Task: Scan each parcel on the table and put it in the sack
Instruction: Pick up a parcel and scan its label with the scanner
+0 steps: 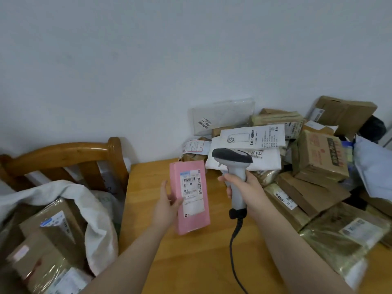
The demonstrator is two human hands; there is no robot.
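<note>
The wooden table (191, 262) lies under both hands. Beyond and to the right of the right hand (241, 187), much of it is covered by a heap of parcels (318, 166): brown cartons, film-wrapped packets and white mailers stacked against the wall. Judging by its size, most of the job is yet to be done. To the left of the left hand (167, 206) and lower than it, the white sack (70, 189) sags open beside the table edge. Several taped cartons (57, 225) lie in its mouth, so part of the work looks done. How full the sack is below them cannot be seen. A wooden chair back (84, 151) rises behind it. Between the two hands is the parcel being worked on, a flat pink parcel (191, 219). The left hand holds it up off the table, with the thumb across its front and the other fingers hidden behind it. The right hand is wrapped round the grip of a grey scanner (233, 166), just to the right of the parcel. The scanner's dark nose points left, past the parcel's top edge, and its cable (233, 251) hangs below the wrist. The parcel's white label (192, 187) faces up toward the camera rather than squarely at the scanner. This parcel is probably at the scanning step, and nothing shows whether it has been read. After that it goes left into the sack.
</note>
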